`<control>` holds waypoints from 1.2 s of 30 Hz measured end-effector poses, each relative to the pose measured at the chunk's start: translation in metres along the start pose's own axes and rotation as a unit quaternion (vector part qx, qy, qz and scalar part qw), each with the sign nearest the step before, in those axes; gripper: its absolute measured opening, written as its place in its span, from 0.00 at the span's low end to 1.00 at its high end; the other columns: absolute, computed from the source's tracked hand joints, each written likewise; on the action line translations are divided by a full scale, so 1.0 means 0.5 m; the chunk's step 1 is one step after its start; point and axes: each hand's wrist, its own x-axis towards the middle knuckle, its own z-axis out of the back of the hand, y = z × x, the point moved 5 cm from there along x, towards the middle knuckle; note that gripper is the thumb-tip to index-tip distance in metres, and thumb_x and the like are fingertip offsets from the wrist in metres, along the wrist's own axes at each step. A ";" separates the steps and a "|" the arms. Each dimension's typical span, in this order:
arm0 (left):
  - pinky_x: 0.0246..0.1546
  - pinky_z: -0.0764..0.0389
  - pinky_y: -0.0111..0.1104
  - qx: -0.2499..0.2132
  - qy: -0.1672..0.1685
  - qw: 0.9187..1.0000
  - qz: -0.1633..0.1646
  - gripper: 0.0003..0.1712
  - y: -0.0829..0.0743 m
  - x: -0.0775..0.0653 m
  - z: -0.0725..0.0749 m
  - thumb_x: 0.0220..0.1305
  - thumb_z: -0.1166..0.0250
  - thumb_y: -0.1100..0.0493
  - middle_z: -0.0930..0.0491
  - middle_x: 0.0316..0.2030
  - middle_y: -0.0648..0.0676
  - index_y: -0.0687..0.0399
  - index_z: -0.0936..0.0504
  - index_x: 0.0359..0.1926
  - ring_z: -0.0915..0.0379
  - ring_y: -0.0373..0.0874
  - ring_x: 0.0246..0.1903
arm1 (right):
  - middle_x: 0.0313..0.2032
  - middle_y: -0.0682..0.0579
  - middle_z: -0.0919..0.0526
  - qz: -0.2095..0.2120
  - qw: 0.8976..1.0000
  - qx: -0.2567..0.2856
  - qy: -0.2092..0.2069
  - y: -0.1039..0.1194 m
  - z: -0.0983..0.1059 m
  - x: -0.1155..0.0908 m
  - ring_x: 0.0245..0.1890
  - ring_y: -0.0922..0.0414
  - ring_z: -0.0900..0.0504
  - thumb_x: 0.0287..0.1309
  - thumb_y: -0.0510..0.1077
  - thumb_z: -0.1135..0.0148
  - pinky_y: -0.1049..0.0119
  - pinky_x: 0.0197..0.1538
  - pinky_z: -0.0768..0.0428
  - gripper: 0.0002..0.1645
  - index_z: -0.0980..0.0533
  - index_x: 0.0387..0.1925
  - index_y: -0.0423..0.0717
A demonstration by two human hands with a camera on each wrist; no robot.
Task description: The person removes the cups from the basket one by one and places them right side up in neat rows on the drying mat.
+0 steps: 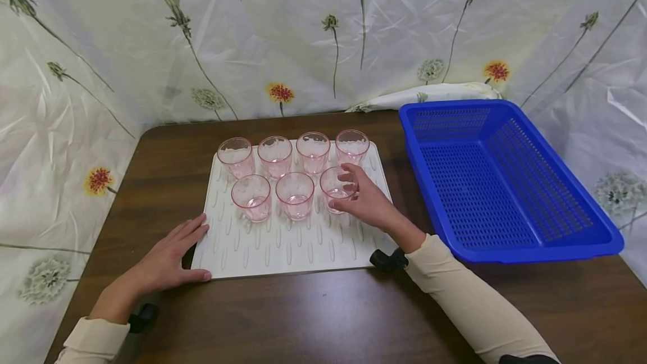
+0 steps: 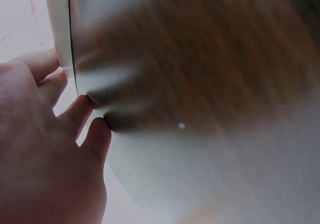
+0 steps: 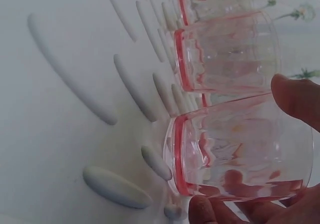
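My right hand (image 1: pixel 373 200) grips a clear pink drinking glass (image 1: pixel 335 183) at the right end of the front row. In the right wrist view, thumb and fingers lie on opposite sides of this glass (image 3: pixel 245 144), its base at the white ribbed mat (image 3: pixel 60 144). To its left stand two more glasses, the middle one (image 1: pixel 295 191) and the left one (image 1: pixel 251 194). Behind them, several like glasses form a back row. At the mat's left edge rests my left hand (image 1: pixel 167 260), fingers spread and holding nothing; its fingertips touch the edge in the left wrist view.
A blue slotted plastic basket (image 1: pixel 434 206) sits to the right of the mat on the brown wooden table (image 1: pixel 303 313). Behind the table hangs a flower-patterned sheet (image 1: pixel 283 27), bunched near the basket's back edge.
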 end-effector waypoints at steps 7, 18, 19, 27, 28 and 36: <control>0.67 0.41 0.66 0.000 0.002 1.000 0.004 0.59 -0.001 -0.001 0.001 0.50 0.28 0.34 0.49 0.77 0.63 0.61 0.39 0.74 0.53 0.68 0.73 | 0.71 0.39 0.34 -0.017 1.000 -0.003 0.001 0.003 -0.001 0.000 0.70 0.41 0.31 0.52 0.50 0.26 0.43 0.66 0.27 0.58 0.52 0.76 0.51; 0.67 0.41 0.66 -0.001 0.001 1.000 0.004 0.59 -0.007 0.003 -0.001 0.49 0.28 0.34 0.49 0.78 0.62 0.60 0.40 0.74 0.53 0.67 0.74 | 0.70 0.39 0.34 0.122 0.962 -0.234 -0.077 0.097 0.046 -0.080 0.73 0.41 0.39 0.54 0.52 0.30 0.41 0.74 0.40 0.45 0.36 0.69 0.40; 0.67 0.41 0.66 -0.001 0.001 1.000 0.004 0.59 -0.008 0.004 -0.001 0.49 0.28 0.34 0.49 0.78 0.62 0.59 0.40 0.74 0.53 0.67 0.74 | 0.69 0.40 0.32 0.127 0.959 -0.245 -0.062 0.106 0.055 -0.091 0.72 0.41 0.37 0.55 0.51 0.30 0.41 0.73 0.39 0.43 0.35 0.68 0.41; 0.67 0.39 0.65 0.005 0.004 1.000 0.002 0.59 -0.009 0.004 -0.005 0.49 0.28 0.33 0.48 0.77 0.63 0.60 0.39 0.74 0.52 0.67 0.73 | 0.63 0.41 0.23 0.112 0.955 -0.274 0.026 0.119 0.171 -0.152 0.66 0.42 0.28 0.62 0.51 0.34 0.40 0.67 0.31 0.32 0.29 0.64 0.43; 0.67 0.39 0.65 0.006 0.005 1.000 0.003 0.59 -0.009 0.004 -0.005 0.48 0.27 0.33 0.49 0.77 0.63 0.60 0.39 0.74 0.52 0.67 0.73 | 0.64 0.41 0.24 0.106 0.955 -0.276 0.020 0.117 0.187 -0.157 0.67 0.41 0.29 0.63 0.51 0.35 0.39 0.67 0.32 0.32 0.29 0.64 0.43; 0.66 0.38 0.65 0.001 0.011 1.000 0.000 0.59 -0.009 0.009 -0.003 0.48 0.27 0.34 0.48 0.77 0.63 0.60 0.38 0.74 0.50 0.68 0.73 | 0.68 0.42 0.28 0.062 0.953 -0.295 0.020 0.084 0.276 -0.185 0.69 0.39 0.32 0.65 0.56 0.38 0.37 0.63 0.30 0.34 0.33 0.68 0.48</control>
